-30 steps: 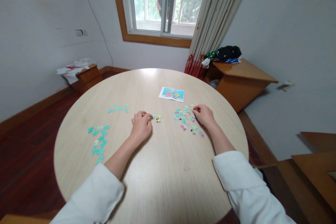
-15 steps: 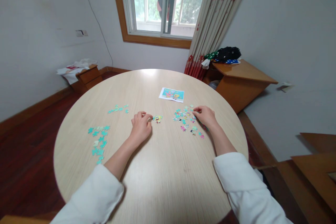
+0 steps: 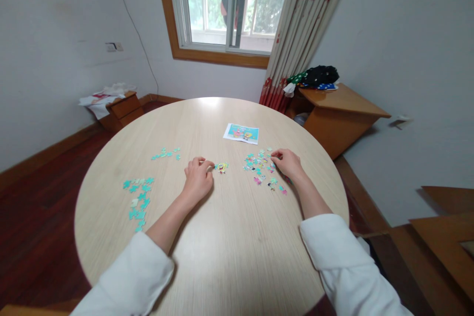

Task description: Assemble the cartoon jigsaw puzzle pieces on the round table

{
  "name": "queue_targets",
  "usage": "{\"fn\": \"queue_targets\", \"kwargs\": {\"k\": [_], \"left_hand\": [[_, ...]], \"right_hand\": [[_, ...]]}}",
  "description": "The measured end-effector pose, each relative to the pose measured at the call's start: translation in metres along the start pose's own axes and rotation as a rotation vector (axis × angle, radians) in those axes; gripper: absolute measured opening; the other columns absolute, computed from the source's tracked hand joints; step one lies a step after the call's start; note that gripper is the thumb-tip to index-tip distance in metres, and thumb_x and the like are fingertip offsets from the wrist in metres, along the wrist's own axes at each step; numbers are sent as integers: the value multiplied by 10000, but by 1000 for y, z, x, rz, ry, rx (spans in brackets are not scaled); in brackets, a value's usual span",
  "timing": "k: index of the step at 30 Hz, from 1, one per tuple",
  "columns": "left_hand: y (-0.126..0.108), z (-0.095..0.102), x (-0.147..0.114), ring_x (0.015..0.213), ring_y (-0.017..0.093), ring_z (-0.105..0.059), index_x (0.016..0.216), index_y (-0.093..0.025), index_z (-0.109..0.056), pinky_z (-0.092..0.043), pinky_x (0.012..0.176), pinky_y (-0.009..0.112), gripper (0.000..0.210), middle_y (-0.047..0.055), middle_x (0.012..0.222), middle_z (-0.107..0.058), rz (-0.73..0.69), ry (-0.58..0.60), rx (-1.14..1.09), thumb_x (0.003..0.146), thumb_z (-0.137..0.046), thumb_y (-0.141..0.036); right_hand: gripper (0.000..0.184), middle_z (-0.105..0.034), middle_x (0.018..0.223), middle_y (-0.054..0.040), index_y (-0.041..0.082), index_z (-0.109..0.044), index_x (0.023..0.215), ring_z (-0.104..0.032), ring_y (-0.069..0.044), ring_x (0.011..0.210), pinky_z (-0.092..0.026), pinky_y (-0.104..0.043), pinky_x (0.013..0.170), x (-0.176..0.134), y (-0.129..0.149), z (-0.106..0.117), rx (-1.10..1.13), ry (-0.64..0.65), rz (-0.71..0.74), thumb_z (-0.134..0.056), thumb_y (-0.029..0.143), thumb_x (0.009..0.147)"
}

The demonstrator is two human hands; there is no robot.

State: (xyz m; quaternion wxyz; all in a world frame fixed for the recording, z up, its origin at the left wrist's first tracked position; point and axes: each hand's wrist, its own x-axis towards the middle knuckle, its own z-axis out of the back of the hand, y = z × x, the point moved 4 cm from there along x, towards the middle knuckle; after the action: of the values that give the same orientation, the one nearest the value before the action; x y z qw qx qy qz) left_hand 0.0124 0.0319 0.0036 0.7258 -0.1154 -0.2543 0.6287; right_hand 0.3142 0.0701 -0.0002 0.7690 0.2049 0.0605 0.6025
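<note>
My left hand (image 3: 198, 177) rests on the table with loosely bent fingers, thumb and forefinger slightly apart. Its fingertips are at the left edge of a small cluster of joined jigsaw pieces (image 3: 222, 168) with a yellow cartoon character. At the right edge of a loose pile of jigsaw pieces (image 3: 255, 162), my right hand (image 3: 288, 164) has thumb and forefinger brought together. Whatever lies between those fingertips is too small to make out. Some pink and teal pieces lie near and partly beneath the right hand.
A printed reference picture (image 3: 242, 134) lies beyond the pieces. Teal jigsaw pieces (image 3: 138, 202) are spread at the left, with a smaller group (image 3: 165, 153) farther back. The round table (image 3: 222, 256) stands near a window, curtain (image 3: 296, 34) and wooden cabinet (image 3: 348, 103).
Both hands keep nearly the same place and pose. The whole view has shifted very slightly; no piece has visibly moved.
</note>
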Motion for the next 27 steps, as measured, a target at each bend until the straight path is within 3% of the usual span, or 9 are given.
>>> {"fn": "queue_targets", "kwargs": {"k": [14, 27], "left_hand": [[-1, -1, 0, 1059, 261, -482, 943, -204, -658, -376, 899, 429, 309, 110, 1138, -515, -15, -34, -26, 750, -453, -79], [3, -4, 1, 1027, 275, -489, 911, -196, -657, -382, 868, 449, 293, 118, 1102, -522, -47, -72, -64, 735, -461, -69]], "right_hand": [[141, -678, 966, -65, 182, -679, 843, -591, -208, 918, -393, -330, 808, 1, 0, -1, -5, -20, -5, -598, 263, 761], [133, -694, 833, -59, 153, -677, 816, -602, -164, 751, -421, -277, 712, 3, -3, -2, 143, -42, -10, -632, 217, 708]]}}
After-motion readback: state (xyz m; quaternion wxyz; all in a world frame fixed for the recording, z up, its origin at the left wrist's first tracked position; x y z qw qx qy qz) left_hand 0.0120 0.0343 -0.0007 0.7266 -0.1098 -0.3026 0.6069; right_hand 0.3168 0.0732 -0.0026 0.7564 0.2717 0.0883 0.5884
